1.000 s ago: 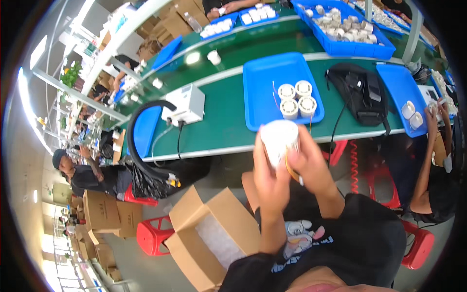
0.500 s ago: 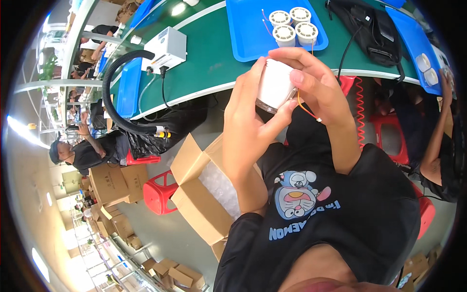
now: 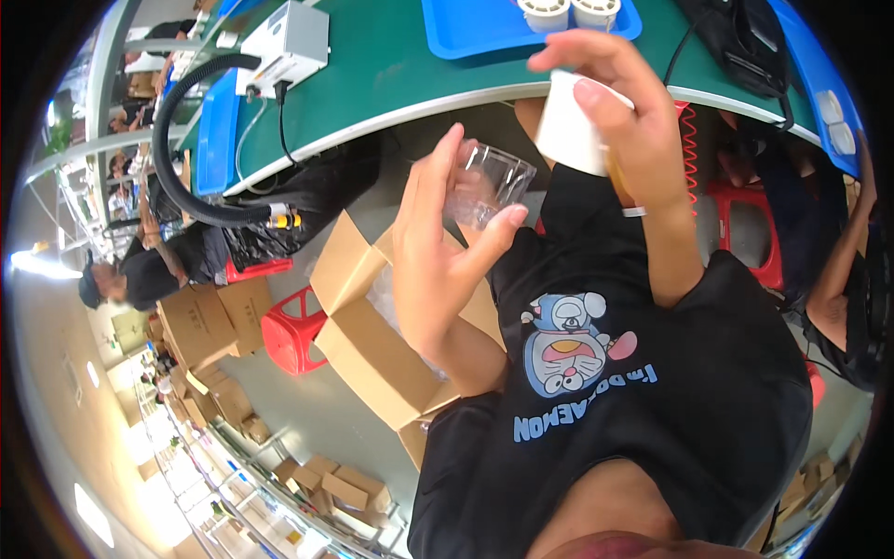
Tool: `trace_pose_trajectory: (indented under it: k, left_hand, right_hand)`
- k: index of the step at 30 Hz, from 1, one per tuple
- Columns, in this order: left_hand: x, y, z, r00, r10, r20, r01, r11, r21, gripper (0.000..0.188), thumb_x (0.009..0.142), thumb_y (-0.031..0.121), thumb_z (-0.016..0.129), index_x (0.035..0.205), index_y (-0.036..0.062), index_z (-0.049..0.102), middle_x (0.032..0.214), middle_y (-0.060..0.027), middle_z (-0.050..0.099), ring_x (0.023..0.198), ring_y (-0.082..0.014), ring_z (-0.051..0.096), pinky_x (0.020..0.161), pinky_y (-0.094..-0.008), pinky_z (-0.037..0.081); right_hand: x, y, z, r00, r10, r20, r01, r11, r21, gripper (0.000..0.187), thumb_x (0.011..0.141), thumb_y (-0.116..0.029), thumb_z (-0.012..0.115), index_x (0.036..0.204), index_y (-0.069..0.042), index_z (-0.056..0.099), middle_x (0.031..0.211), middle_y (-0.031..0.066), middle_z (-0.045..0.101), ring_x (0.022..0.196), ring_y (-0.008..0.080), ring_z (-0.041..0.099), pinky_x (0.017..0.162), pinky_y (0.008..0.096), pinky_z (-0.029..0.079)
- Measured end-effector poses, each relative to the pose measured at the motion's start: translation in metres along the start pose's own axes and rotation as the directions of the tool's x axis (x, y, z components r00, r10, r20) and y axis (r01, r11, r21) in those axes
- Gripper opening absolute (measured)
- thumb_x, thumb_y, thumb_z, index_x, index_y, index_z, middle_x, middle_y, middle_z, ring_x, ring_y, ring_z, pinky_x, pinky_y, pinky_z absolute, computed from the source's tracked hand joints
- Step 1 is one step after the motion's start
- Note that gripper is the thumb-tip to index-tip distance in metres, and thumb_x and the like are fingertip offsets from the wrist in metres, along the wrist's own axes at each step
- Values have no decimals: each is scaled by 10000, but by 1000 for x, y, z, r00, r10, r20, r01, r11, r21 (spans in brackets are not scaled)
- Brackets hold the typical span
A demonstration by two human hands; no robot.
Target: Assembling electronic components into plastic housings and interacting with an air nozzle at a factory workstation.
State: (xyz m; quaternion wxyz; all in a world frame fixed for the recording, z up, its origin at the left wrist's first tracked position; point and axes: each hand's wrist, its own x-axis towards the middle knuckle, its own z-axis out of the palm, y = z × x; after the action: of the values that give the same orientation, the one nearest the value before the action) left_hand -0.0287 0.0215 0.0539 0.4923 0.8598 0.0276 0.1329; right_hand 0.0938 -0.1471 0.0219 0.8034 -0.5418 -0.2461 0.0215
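Observation:
My left hand (image 3: 430, 242) is closed around a clear plastic cup (image 3: 503, 177), its thumb along the near side and its fingers along the left. Just to the right, my right hand (image 3: 643, 126) grips a white tapered cylinder (image 3: 568, 126) between thumb and fingers. A yellowish wire (image 3: 615, 172) hangs from that cylinder, ending in a small white connector (image 3: 634, 212). The cup and the cylinder are apart, both held above my lap in front of the bench edge. Some blur covers the right fingers.
On the green bench (image 3: 391, 93) a blue tray (image 3: 447, 37) holds white round units (image 3: 545, 13). A white box (image 3: 287, 47) with a black hose (image 3: 168, 140) stands left, a black bag (image 3: 736, 47) right. An open carton (image 3: 382, 354) and red stool (image 3: 291, 331) are at my left.
The clear cup has come off the white cylinder. My left hand has drawn it left and down, while my right hand keeps the cylinder farther right. The view has shifted slightly.

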Motion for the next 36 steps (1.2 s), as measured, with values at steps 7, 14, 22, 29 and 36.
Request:
trace_pose_trajectory:
  k: [7, 14, 22, 29, 36]
  left_hand:
    - [7, -5, -6, 996, 87, -4, -87, 992, 88, 691, 713, 154, 814, 1324, 11, 524, 1111, -149, 611, 941, -265, 626, 805, -345, 512]
    - [4, 3, -20, 985, 86, 149, -107, 984, 141, 695, 750, 83, 786, 1377, 19, 492, 1185, -104, 589, 1082, -187, 581, 931, -299, 457]
    - [-3, -2, -30, 985, 15, 174, -21, 999, 34, 671, 787, 58, 752, 1391, -5, 468, 1225, -98, 578, 1103, -167, 568, 964, -290, 432]
    - [-6, -2, -39, 992, -43, 122, 31, 995, 93, 661, 801, 31, 733, 1399, -14, 456, 1239, -93, 565, 1121, -158, 556, 979, -282, 422]
    - [-5, 2, -28, 990, 31, 141, -48, 992, 118, 664, 787, 48, 752, 1388, 2, 474, 1185, -86, 574, 1066, -148, 562, 935, -277, 444]
  right_hand:
    - [5, 16, -13, 656, 214, 724, -704, 520, 484, 676, 950, -473, 428, 1363, 61, 409, 1282, 301, 555, 658, 181, 664, 552, 251, 543]
    - [20, 25, -24, 502, 134, 854, -794, 463, 394, 784, 995, -471, 342, 1469, 118, 135, 1360, 440, 373, 509, 190, 604, 421, 252, 515]
    - [27, 29, -23, 424, 99, 900, -827, 447, 340, 762, 1009, -439, 339, 1472, 111, 86, 1369, 414, 385, 537, 215, 619, 391, 260, 527]
    - [23, 21, -27, 503, 218, 837, -819, 430, 380, 731, 1017, -409, 350, 1473, 101, 96, 1394, 427, 325, 582, 207, 615, 379, 269, 544]
    - [20, 34, -14, 403, 130, 906, -857, 399, 325, 787, 1006, -475, 362, 1482, 88, 87, 1399, 437, 304, 592, 232, 626, 382, 293, 544]
